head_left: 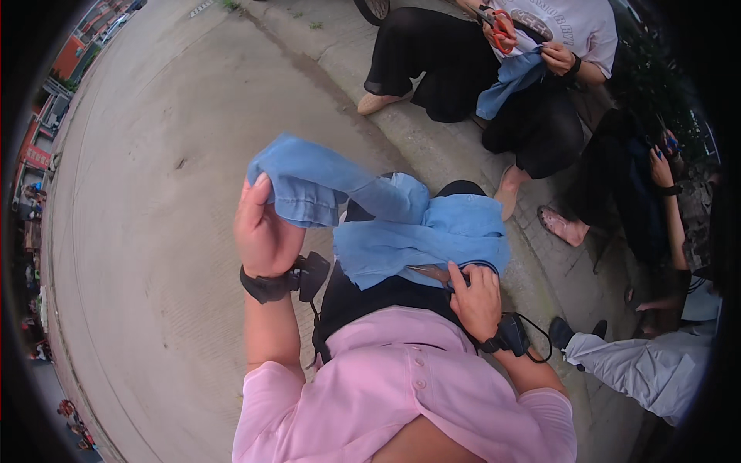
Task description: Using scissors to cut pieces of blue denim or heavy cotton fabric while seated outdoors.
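Light blue denim garment (424, 243) lies bunched across my lap, over black trousers. One end of it, seemingly a leg or sleeve with a seamed hem, is lifted at the left. My left hand (268, 231) pinches that raised end between thumb and fingers, most of which are behind the cloth. Low on the right side of the cloth, my right hand (477, 299) grips a pair of scissors (429, 272) by the dark handles. Their blades point left and rest against the denim; whether they are apart cannot be made out.
Beyond me on the right, a seated person (432, 62) holds red-handled scissors (503, 32) and another blue denim piece (513, 81). More people sit at the far right, one in grey trousers (633, 366). Concrete pavement (154, 231) spreads to the left. Straps with small black devices circle both my wrists.
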Tool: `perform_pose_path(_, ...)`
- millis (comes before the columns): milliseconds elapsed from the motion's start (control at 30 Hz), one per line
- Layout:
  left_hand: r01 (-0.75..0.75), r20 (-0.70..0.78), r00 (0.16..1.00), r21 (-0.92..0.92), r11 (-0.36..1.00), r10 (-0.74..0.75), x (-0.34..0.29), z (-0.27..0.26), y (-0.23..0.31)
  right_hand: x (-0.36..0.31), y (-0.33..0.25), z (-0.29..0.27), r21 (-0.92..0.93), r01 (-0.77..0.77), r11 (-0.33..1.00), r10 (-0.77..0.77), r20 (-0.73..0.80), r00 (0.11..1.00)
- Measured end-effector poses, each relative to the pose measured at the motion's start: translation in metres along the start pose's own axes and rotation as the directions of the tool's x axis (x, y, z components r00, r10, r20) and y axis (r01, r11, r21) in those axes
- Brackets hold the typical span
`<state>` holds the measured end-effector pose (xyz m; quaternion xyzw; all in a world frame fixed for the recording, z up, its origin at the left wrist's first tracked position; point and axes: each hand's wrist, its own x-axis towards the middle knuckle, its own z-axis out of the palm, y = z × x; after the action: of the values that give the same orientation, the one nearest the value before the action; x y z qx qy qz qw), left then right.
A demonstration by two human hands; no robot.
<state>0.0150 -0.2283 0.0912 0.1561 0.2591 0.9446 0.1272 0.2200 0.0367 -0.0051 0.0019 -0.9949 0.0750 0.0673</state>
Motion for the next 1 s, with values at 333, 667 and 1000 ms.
perform_pose_path(333, -0.033, 0.167, 0.986, 0.304, 0.952, -0.019, 0.011, 0.017, -0.008, -0.05, 0.011, -0.054, 0.914, -0.4, 0.069, 0.263, 0.37, 0.891)
perform_pose_path(667, -0.441, 0.386, 0.71, 0.896, 0.056, -0.589, -0.066, 0.013, -0.162, -0.016, 0.007, -0.043, 0.948, -0.318, 0.034, 0.481, 0.263, 0.836)
perform_pose_path(1000, -0.367, 0.578, 0.654, 0.807, 0.463, -0.488, -0.083, 0.021, -0.149, 0.018, -0.005, -0.013, 0.889, -0.344, 0.303, 0.498, 0.16, 0.852)
